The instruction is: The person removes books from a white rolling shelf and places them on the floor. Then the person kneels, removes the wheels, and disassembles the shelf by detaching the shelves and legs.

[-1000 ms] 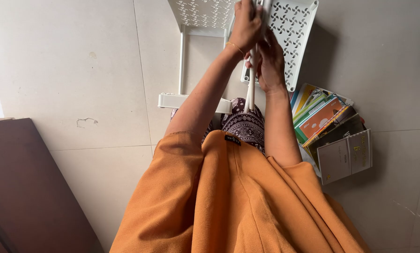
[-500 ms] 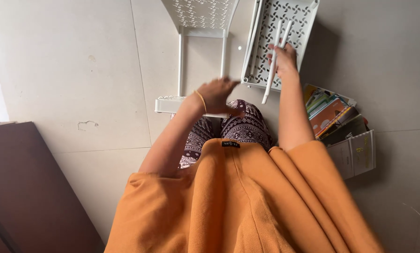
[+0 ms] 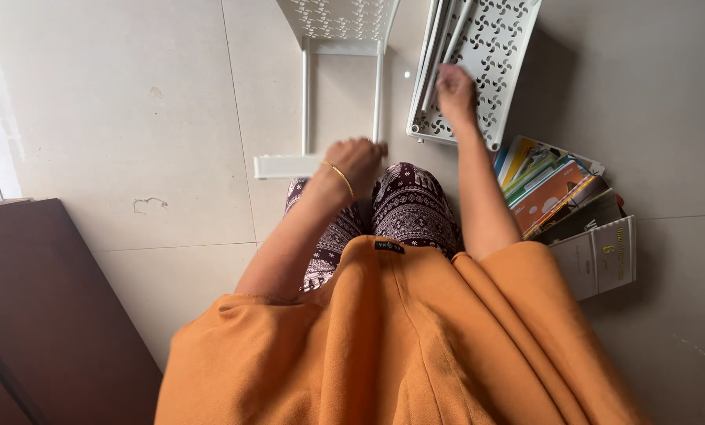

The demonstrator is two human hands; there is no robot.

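My right hand (image 3: pixel 456 88) is clenched on the white rods (image 3: pixel 440 43) resting in the perforated tray (image 3: pixel 503 55), while my left hand (image 3: pixel 358 160) curls loosely, holding nothing, beside the rack frame (image 3: pixel 305 110), near enough to steady it

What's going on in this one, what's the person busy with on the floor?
A person in an orange top is putting together white plastic shelf parts on a tiled floor. The right hand rests on white rods lying in a perforated white tray. The left hand is at the lower end of a half-built white frame, by its right-hand post. A pile of books lies beside the right arm.
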